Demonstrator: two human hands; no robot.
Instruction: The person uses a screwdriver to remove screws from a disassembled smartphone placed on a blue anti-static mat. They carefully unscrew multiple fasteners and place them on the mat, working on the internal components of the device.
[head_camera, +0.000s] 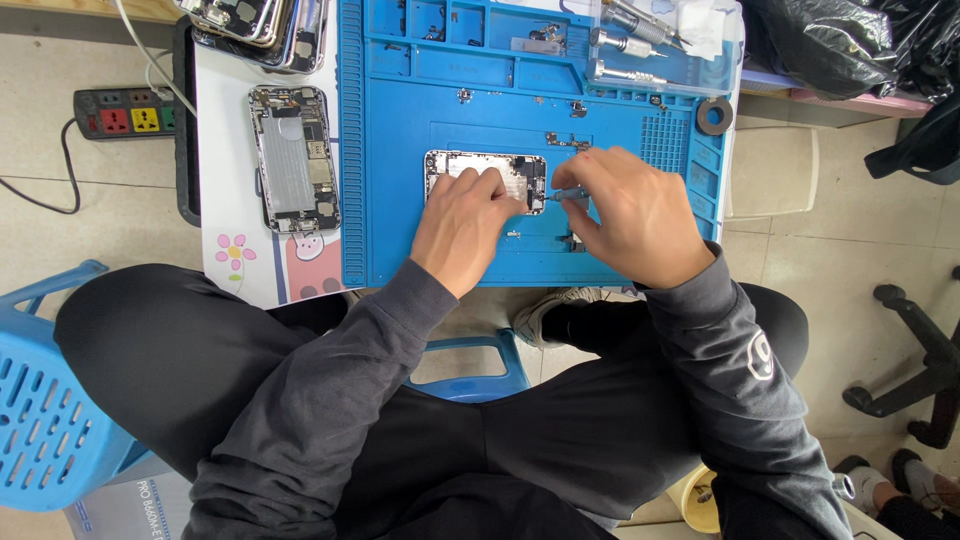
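Note:
An opened phone chassis (490, 170) lies flat in the middle of a blue repair mat (400, 150). My left hand (462, 222) rests on its lower half, fingers pressing it down. My right hand (630, 210) sits at the phone's right end and grips a thin grey screwdriver (566, 195), whose tip points left onto the chassis edge. Small metal parts (565, 140) lie on the mat just above and below the hands.
A second opened phone (293, 158) lies on the white table left of the mat, with a stack of phone housings (262, 25) behind it. Screwdrivers (630, 45) and a tape roll (714, 116) sit at the mat's back right. A power strip (125, 112) and blue stool (50, 420) are at left.

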